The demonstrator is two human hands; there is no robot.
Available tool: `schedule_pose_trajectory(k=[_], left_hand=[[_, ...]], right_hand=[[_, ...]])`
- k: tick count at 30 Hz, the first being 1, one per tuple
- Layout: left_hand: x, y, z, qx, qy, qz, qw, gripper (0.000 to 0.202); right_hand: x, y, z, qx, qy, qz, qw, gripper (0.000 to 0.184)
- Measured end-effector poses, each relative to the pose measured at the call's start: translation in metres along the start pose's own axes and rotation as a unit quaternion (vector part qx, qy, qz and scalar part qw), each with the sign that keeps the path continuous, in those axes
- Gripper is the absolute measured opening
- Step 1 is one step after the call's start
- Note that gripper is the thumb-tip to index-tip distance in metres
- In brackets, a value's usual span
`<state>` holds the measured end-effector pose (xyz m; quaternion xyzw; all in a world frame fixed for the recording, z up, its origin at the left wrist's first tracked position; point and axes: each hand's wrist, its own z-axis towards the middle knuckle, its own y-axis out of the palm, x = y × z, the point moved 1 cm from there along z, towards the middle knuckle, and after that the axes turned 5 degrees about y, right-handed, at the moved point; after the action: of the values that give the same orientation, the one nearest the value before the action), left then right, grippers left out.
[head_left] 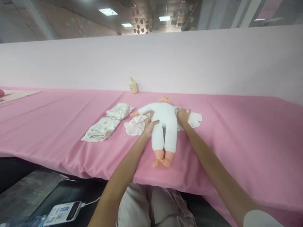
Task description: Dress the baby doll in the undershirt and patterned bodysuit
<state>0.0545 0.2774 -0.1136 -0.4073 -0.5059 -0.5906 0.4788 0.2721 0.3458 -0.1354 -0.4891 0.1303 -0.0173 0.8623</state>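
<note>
A baby doll [163,115] with a white cloth body lies on its back, its head toward the wall and its bare feet toward me. Under its upper body a light printed garment [135,127] is spread out, showing at both sides. My left hand [150,125] grips the doll's side at the waist, thumb and fingers apart against the cloth. On the other side, my right hand [183,117] is closed against the doll's flank, over the garment. The doll's arm on that side is hidden.
Folded printed baby clothes [101,128] lie left of the doll on the pink tablecloth [224,142]. A pump bottle [133,85] stands by the white partition [189,63]. Below the table's front edge, a white device [62,213] with a cable rests on a black seat [78,190].
</note>
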Motion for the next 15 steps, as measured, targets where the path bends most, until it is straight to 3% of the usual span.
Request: schedule_pose_trajectory(k=[3, 15], left_hand=[[0.0, -0.003, 0.003, -0.022, 0.022, -0.037, 0.999, 0.076], [0.01, -0.013, 0.005, -0.012, 0.04, -0.03, 0.999, 0.074]], right_hand=[[0.001, 0.001, 0.0, 0.003, 0.004, -0.003, 1.0, 0.046], [0.012, 0.003, 0.005, 0.011, 0.057, 0.003, 0.998, 0.049]])
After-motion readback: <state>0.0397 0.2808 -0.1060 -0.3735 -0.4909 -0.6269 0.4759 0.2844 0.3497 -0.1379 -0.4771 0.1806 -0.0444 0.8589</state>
